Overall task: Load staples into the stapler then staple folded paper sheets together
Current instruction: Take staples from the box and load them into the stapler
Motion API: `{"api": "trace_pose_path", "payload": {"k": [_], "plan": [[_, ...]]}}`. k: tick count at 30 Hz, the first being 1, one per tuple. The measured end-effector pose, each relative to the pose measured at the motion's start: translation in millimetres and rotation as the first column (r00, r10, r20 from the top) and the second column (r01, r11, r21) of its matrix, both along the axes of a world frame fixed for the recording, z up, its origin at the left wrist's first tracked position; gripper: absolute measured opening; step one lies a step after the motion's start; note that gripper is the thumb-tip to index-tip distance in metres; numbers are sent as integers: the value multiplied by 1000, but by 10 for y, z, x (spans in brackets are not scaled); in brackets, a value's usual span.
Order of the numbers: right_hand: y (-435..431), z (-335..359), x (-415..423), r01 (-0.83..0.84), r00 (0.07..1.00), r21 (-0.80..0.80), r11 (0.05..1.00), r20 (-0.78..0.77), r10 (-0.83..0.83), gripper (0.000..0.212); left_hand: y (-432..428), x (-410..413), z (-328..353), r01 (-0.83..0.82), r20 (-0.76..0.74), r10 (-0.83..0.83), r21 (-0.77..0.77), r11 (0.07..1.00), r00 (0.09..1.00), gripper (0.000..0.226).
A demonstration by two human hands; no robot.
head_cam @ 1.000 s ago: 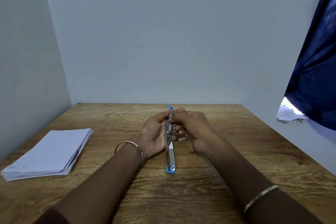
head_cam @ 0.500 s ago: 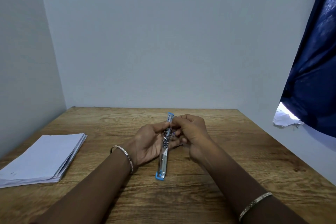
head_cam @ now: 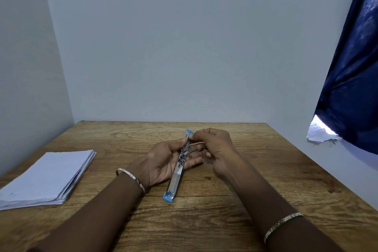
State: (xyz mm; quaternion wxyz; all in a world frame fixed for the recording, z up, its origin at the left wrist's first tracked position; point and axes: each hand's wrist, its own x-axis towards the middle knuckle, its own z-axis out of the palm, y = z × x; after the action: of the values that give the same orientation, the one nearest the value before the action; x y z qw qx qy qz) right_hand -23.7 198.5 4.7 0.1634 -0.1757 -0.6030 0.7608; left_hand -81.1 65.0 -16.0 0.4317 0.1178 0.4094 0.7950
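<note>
A blue and silver stapler, swung fully open into one long strip, lies across my left hand above the middle of the table. My left thumb presses its far half, and the near blue end hangs just over the wood. My right hand is closed beside the stapler's far end, its fingertips pinching something small and thin at the metal channel; I cannot make out what. A stack of folded white paper sheets rests at the table's left side.
The wooden table stands against pale walls at the back and left. A dark blue curtain hangs at the right, with crumpled white paper under its lower edge. Both wrists wear bangles.
The stapler has tilted, its near end swinging left. My right fingertips have shifted toward the stapler's far end. The view has drifted slightly, so the paper stack sits farther left.
</note>
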Motion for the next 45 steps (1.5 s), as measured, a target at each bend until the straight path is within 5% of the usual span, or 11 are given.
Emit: {"api": "trace_pose_path", "payload": {"k": [8, 11, 16, 23, 29, 35, 45], "plan": [[72, -25, -56, 48, 997, 27, 998, -54, -47, 15, -3, -7, 42, -70, 175, 58, 69, 995, 983, 40], [106, 46, -14, -120, 984, 185, 975, -107, 141, 11, -18, -39, 48, -131, 207, 111, 83, 988, 972, 41], [64, 74, 67, -419, 862, 425, 802, -92, 499, 28, -58, -57, 57, -199, 190, 183, 66, 978, 965, 40], [-28, -26, -11, -78, 940, 454, 887, -263, 218, 9, -31, -3, 84, -208, 164, 191, 93, 974, 968, 41], [-92, -95, -69, 197, 953, 699, 687, -301, 33, 5, 6, 64, 84, -170, 130, 156, 105, 980, 979, 33], [-94, -112, -86, 276, 955, 818, 505, -291, -51, 9, 6, 25, 44, -154, 133, 139, 116, 981, 981, 35], [-91, -53, -11, 220, 964, 819, 529, -265, 10, 38, -31, -164, 7, -222, 122, 204, 165, 961, 971, 41]]}}
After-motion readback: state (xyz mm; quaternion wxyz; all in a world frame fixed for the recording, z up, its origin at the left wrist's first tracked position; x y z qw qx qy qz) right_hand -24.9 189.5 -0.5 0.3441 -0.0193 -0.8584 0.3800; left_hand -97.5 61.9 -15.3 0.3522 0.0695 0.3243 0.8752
